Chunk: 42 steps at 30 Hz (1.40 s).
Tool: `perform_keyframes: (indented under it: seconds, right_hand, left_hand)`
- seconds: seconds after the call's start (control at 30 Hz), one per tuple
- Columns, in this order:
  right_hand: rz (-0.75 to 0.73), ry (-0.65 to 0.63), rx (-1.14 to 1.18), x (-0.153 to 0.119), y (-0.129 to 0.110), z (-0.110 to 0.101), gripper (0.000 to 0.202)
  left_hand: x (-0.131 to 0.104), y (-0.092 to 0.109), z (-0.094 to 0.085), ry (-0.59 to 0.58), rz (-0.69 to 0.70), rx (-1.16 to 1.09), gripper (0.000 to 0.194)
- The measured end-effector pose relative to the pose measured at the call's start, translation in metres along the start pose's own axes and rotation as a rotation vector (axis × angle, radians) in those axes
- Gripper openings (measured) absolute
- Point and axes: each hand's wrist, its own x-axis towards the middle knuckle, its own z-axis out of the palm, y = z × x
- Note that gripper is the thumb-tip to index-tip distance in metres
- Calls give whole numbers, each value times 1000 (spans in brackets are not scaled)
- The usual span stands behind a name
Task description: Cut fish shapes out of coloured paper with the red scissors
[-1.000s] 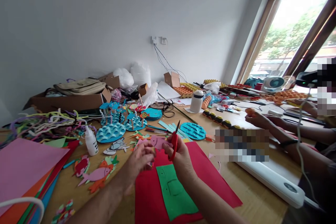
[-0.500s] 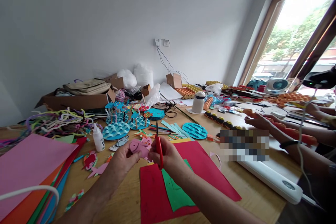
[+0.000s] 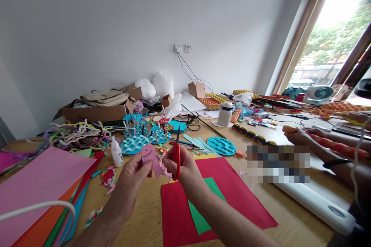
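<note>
My left hand [image 3: 134,173] pinches a pink paper fish [image 3: 150,156], which has an eye and a curved line drawn on it. Red-handled scissors [image 3: 176,158] are in my right hand [image 3: 182,168], their dark blades pointing up and away, just right of the fish. The fish's tail end hangs down between the hands. Under my right forearm lie a red sheet [image 3: 237,185] and a green piece of paper [image 3: 203,220]. Beyond the hands stand blue wavy discs [image 3: 135,144] with paper fish on striped posts.
A glue bottle [image 3: 116,153] stands left of the hands, near stacked coloured sheets [image 3: 43,185] and tangled pipe cleaners [image 3: 72,137]. A white bottle [image 3: 225,114] is farther back. At the right, another person's hands hold a red egg-carton strip [image 3: 339,146].
The pink fish has turned so its head points up more and its tail lower. The view has shifted slightly left, moving the scene right. The scissors remain in my right hand.
</note>
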Motion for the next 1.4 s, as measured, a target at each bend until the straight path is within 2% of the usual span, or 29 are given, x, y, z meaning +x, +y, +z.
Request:
perform_keyframes:
  seconds: [0.23, 0.4, 0.6, 0.7, 0.83, 0.97, 1.17, 1.4]
  right_hand:
    - [-5, -79, 8, 6, -5, 2, 25]
    - [-1, -134, -27, 6, -8, 4, 23]
    - [30, -169, 5, 3, -10, 7, 28]
    - [26, -144, -27, 3, -6, 2, 24]
    - [2, -123, -194, 0, 10, -7, 19]
    - [7, -182, -250, -11, 19, -6, 26]
    - [-1, -251, -246, -24, 16, 2, 37]
    - [13, -263, -261, -25, 20, 0, 42]
  left_hand:
    - [-6, 2, 3, -25, -21, -39, 9]
    - [-11, 13, 0, -112, -65, -135, 15]
    - [-9, 13, -3, -179, -118, -85, 13]
    - [-10, 16, -2, -151, -119, -90, 13]
    - [-14, 27, 2, -66, -84, -200, 9]
    - [-15, 35, 8, -12, -58, -313, 8]
    - [-9, 28, 15, 92, -18, -390, 10]
    - [-10, 19, 16, 64, -33, -387, 8]
